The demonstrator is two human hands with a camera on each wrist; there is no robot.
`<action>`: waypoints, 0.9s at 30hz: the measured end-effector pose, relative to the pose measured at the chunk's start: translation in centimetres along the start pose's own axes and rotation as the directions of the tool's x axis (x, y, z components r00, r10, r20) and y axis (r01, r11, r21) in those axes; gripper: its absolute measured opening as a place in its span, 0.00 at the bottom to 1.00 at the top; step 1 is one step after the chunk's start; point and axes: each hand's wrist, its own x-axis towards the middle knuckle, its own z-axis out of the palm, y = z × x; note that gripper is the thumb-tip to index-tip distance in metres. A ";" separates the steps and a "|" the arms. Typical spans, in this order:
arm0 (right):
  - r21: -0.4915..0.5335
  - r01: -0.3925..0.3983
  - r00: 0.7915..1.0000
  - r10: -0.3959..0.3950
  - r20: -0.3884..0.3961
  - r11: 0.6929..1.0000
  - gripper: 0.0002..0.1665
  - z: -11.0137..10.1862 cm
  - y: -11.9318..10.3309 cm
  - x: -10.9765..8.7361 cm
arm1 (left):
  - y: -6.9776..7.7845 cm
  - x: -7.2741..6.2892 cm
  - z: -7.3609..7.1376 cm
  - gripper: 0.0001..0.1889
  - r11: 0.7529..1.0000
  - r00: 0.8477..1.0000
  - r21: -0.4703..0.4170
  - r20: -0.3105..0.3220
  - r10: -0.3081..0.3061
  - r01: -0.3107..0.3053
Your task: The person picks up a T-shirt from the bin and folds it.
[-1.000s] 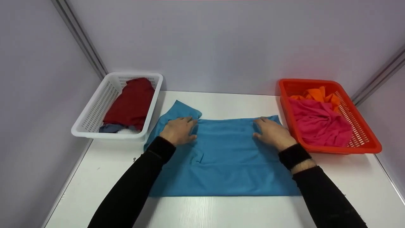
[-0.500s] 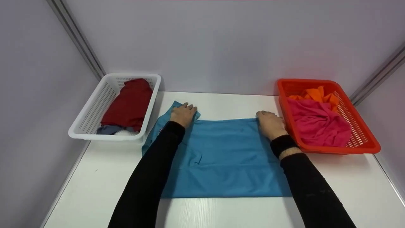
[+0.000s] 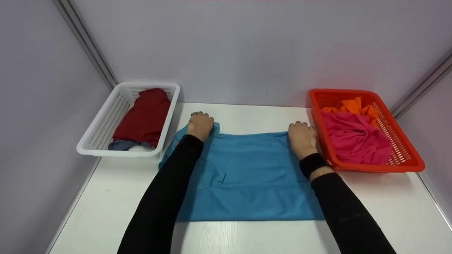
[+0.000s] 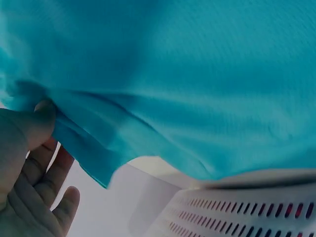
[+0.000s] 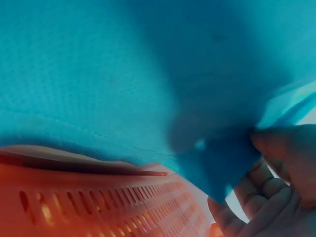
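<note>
A blue shirt (image 3: 254,165) lies spread on the white table between the two baskets, with a small crease left of its middle. My left hand (image 3: 200,126) is at its far left corner; in the left wrist view the thumb (image 4: 45,116) pinches the cloth against the fingers, and a loose corner hangs beyond. At the far right corner my right hand (image 3: 303,139) pinches the edge between thumb and fingers, a pointed tip of cloth (image 5: 217,177) showing in the right wrist view. Both forearms, in black sleeves, cover parts of the shirt's sides.
A white basket (image 3: 95,116) at the back left contains dark red and grey-blue cloth. To the right, close beside my right hand, an orange-red basket (image 3: 411,151) holds pink cloth (image 3: 356,137) and orange cloth (image 3: 360,107). Pale panels (image 3: 243,53) wall the table's back and sides.
My hands have moved from lying flat on the shirt to gripping its far corners. The left sleeve flap that stuck out at the back has been drawn in under the left hand.
</note>
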 end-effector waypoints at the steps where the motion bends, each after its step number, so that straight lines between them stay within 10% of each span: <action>1: -0.001 -0.004 1.000 0.004 0.000 1.000 0.18 -0.1 0.0 0.0 | 0.0 -0.4 -0.4 0.18 1.000 1.000 0.008 -0.002 -0.002 0.002; 11: 0.031 0.023 1.000 -0.023 -0.008 0.999 0.19 -2.0 0.4 -0.9 | -2.7 0.1 0.7 0.17 0.999 0.998 0.021 -0.055 0.039 -0.038; 17: 0.054 0.032 0.999 -0.032 0.003 0.998 0.18 -3.3 0.6 -1.6 | -7.2 7.0 10.4 0.17 0.985 0.944 -0.021 -0.292 0.156 -0.169; 19: 0.064 0.038 0.999 -0.039 0.007 0.997 0.17 -3.7 0.8 -1.8 | -6.8 4.7 7.9 0.18 0.979 0.930 -0.011 -0.317 0.188 -0.202; 24: 0.073 0.095 0.996 -0.094 -0.005 0.993 0.13 -4.6 1.2 -2.7 | -3.8 -5.1 -4.1 0.18 0.968 0.944 -0.091 -0.261 0.203 -0.233; 27: 0.070 0.135 0.991 -0.133 -0.024 0.988 0.11 -5.1 1.3 -3.2 | -3.8 -6.0 -5.4 0.18 0.959 0.955 -0.157 -0.222 0.197 -0.234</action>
